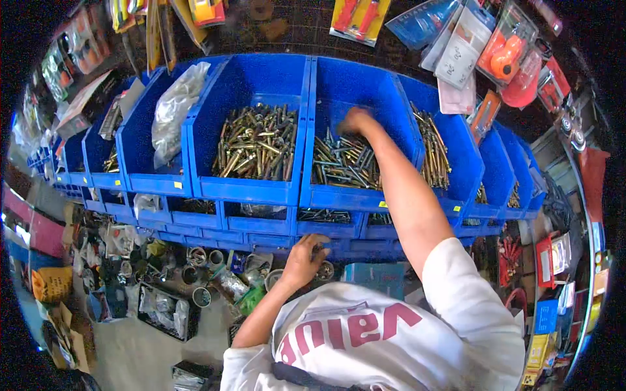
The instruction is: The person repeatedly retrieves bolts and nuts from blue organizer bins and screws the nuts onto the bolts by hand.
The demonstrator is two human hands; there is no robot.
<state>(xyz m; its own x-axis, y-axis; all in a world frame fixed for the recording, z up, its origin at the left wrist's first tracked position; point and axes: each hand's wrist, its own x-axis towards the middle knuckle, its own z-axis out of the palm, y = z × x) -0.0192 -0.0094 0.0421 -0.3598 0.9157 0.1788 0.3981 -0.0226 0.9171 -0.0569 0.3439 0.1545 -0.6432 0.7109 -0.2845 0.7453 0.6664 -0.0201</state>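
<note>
My right hand (355, 121) reaches deep into a blue plastic bin (308, 140), over the back of a pile of long screws (345, 159). It is blurred, and its fingers are mostly hidden. Below the bins' front edge, my left hand (305, 260) is closed with its fingers curled; a small dark patch shows at the fingertips, too unclear to name. Left of the right hand's bin stands another blue bin (244, 189), heaped with brass-coloured screws (257, 140). More long golden screws (433, 150) fill the bin to the right of my forearm.
Smaller blue bins (261, 225) form a lower row. A clear plastic bag (176, 117) lies in a left bin. Packaged tools (355, 19) hang above. On the floor stand a black crate (168, 311), several round containers and a teal box (375, 280).
</note>
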